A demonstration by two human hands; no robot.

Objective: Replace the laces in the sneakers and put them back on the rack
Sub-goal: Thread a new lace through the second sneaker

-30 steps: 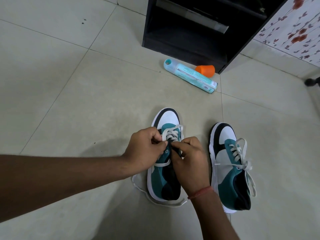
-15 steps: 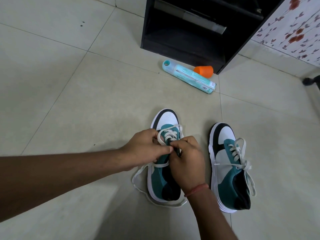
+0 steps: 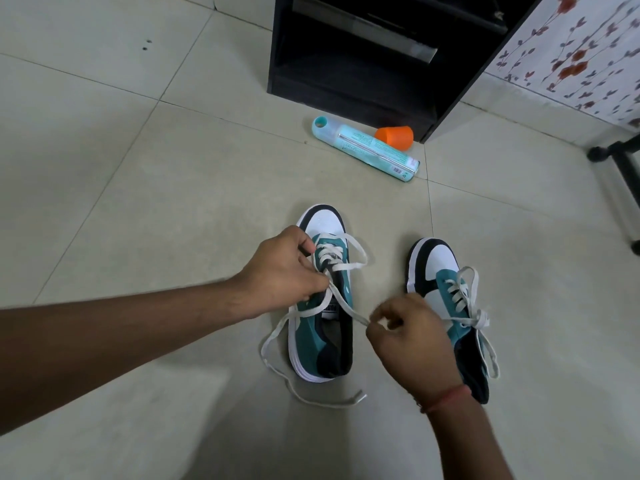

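Observation:
Two teal, white and black sneakers stand on the tiled floor, toes pointing away from me. The left sneaker [image 3: 322,327] has a loose white lace [image 3: 348,308] running through its eyelets. My left hand [image 3: 284,275] pinches that lace at the eyelets near the tongue. My right hand [image 3: 412,341] pinches the same lace farther along and holds it taut, off to the right of the shoe. One free end trails on the floor behind the heel. The right sneaker [image 3: 450,299] is laced, with a bow tied; my right hand and wrist cover part of it.
A black shoe rack [image 3: 367,57] stands at the back. In front of it lie a teal spray can [image 3: 367,148] and an orange cap [image 3: 396,136]. A black stand leg [image 3: 620,157] sits at the right edge, under a floral-patterned wall.
My right hand has pulled away from the shoe's eyelets toward the lower right, drawing a length of lace out. My left hand stays at the eyelets.

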